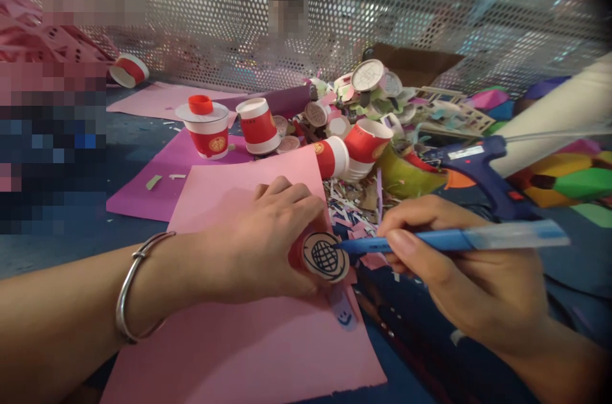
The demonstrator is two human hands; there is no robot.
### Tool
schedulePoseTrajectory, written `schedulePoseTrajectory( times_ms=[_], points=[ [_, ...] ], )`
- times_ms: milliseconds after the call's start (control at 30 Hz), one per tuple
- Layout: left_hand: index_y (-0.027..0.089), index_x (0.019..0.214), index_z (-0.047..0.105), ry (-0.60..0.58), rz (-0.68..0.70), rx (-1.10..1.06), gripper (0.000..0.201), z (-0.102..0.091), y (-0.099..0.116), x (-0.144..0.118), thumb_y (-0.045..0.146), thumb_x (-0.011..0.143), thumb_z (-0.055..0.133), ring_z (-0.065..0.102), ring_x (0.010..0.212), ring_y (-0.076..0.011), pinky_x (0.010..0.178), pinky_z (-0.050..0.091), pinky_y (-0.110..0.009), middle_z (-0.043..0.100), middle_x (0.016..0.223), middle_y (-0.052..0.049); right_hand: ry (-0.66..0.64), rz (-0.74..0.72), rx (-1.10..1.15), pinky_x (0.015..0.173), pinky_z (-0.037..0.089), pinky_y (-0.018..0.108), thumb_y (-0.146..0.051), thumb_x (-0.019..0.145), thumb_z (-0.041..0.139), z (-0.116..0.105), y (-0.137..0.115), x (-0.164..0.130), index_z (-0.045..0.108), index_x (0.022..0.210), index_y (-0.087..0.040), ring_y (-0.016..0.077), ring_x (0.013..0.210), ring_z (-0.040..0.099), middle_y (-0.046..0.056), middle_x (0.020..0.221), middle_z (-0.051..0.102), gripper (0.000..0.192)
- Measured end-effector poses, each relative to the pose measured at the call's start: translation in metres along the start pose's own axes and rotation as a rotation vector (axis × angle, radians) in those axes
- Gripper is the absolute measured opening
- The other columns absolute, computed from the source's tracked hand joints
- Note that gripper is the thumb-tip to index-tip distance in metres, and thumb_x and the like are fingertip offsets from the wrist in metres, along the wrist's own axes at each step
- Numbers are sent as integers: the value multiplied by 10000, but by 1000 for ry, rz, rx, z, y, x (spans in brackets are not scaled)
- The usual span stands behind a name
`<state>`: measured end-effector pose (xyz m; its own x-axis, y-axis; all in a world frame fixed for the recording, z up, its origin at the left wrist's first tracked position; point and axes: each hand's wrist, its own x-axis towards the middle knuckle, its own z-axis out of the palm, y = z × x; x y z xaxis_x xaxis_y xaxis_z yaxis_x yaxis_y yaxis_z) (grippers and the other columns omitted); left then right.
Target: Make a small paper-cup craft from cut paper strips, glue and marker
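My left hand (pixel 258 245) grips a small red paper cup (pixel 324 256) lying on its side over a pink paper sheet (pixel 248 340). The cup's round bottom faces right and bears a dark grid-lined globe drawing. My right hand (pixel 459 276) holds a blue pen (pixel 459 239) like a pencil, its tip touching the right edge of that drawing. A silver bangle sits on my left wrist. A small purple paper strip with a smiley face (pixel 345 310) hangs just below the cup.
Several red-and-white paper cups (pixel 258 125) stand or lie on purple paper (pixel 143 190) behind. A blue glue gun (pixel 478 165) rests at the right near coloured paper scraps and a white roll (pixel 559 108). A perforated metal wall (pixel 335 9) closes the back.
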<state>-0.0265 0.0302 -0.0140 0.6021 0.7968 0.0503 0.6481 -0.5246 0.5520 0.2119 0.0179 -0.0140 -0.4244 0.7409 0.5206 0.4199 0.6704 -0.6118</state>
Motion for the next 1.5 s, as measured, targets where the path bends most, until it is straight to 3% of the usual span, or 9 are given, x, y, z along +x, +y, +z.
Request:
schedulePoseTrajectory(
  times_ms=[700,1100,1333,1500],
  points=[
    [225,980,623,14,20,-14,488,-1,2,0,558,685,825,493,1026,-286,865,412,-430,631,1046,-46,-12,-36,-63,565,496,258,-134,941,593,6,0,5,654,927,-249,130,624,615,-19,775,663,132],
    [227,939,622,2,-3,20,468,-2,4,-1,552,672,828,492,1008,-279,844,405,-418,631,1032,-36,-56,-44,-30,559,490,231,-136,953,584,6,-3,5,641,905,-232,99,612,611,-28,785,664,122],
    [227,956,619,-20,-6,1,471,-3,3,0,553,685,824,485,1027,-286,859,412,-417,633,1060,-42,17,-20,-26,523,478,267,-141,940,599,3,-1,4,657,901,-242,116,554,593,-26,723,635,123],
    [240,964,621,-8,9,10,473,-2,2,-1,569,686,816,493,1043,-294,880,422,-429,641,1059,-45,-9,-31,-83,522,469,282,-159,938,604,1,1,3,654,890,-247,131,574,586,-13,755,657,112]
  ],
)
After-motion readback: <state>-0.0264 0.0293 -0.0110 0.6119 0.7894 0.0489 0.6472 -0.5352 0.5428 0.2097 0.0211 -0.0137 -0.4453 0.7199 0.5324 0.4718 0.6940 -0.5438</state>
